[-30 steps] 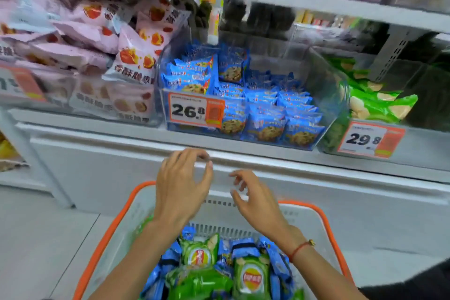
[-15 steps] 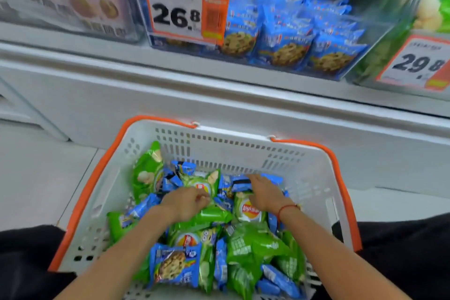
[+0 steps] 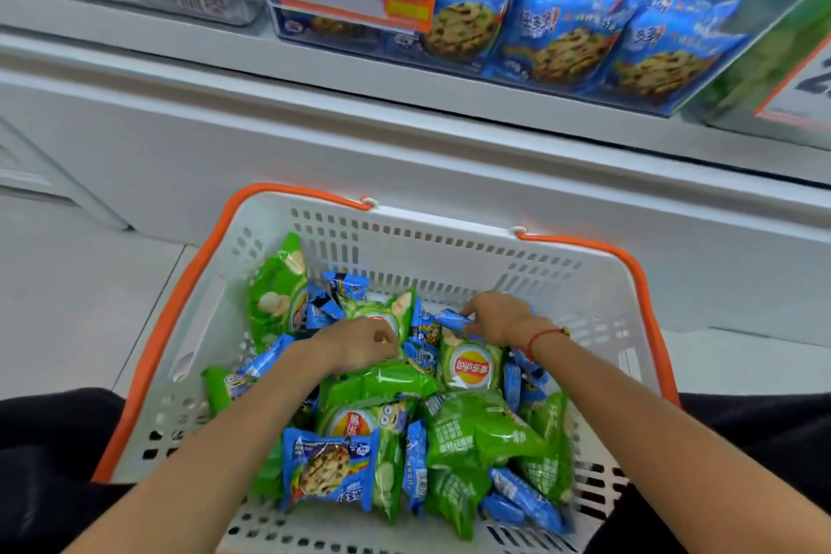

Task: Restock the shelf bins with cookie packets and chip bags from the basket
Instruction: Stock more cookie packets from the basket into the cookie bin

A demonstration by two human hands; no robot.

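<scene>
Cookie packets and green chip bags are mostly still piled in the white basket, so plenty's left even though the blue cookie bin above looks fairly stocked. Left hand is curled down into the pile, can't tell what it's got, while the right hand pinches a blue packet.

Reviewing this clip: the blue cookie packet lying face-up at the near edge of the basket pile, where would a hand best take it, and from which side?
Take the blue cookie packet by its near crimped bottom edge, coming from above on the person's side. It lies flat, face-up on top of the pile in the basket, and that edge looks uncovered, while green chip bags crowd its right side. A pinch grip there should lift it without crushing the cookie.
</scene>
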